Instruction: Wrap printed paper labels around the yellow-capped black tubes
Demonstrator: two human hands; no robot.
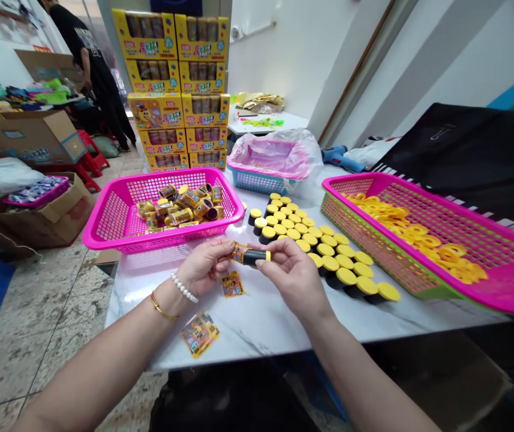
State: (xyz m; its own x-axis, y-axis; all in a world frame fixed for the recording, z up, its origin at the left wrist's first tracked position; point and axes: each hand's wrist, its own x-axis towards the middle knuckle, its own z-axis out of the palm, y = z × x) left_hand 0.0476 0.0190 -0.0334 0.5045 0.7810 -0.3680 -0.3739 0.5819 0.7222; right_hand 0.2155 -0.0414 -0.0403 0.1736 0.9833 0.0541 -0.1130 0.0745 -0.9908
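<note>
Bare-armed at a marbled bench (279,329), a worker holds a black cup (255,257) level between two hands, just above the surface and near its front edge. The right hand (295,270) has its grip clamped on the cup's yellow-lidded end, thumb on the near side and fingers behind. The left hand (214,259), a string of white beads (185,288) and a gold bangle (162,306) at its wrist, keeps its grip pinched on a printed wrapper (239,252) at the cup's other end; whether the wrapper goes around the cup or only meets it, I cannot tell from here. Below, a loose wrapper (232,284) lies flat on the bench, with a small pile of wrappers (200,333) nearer the worker. Beyond the right hand, lidded cups (344,276) stand upright in slanting rows. A pink basket (117,210) to the left holds a heap of wrapped cups (181,216); a second basket (463,225), at right, holds yellow rings (412,234). Behind them sit a blue basket (261,181) lined with clear plastic and a tall stack of yellow boxes (155,111). Across the room, a person in black (97,72) stands near a cardboard box (27,137) and red stools (92,150).
</note>
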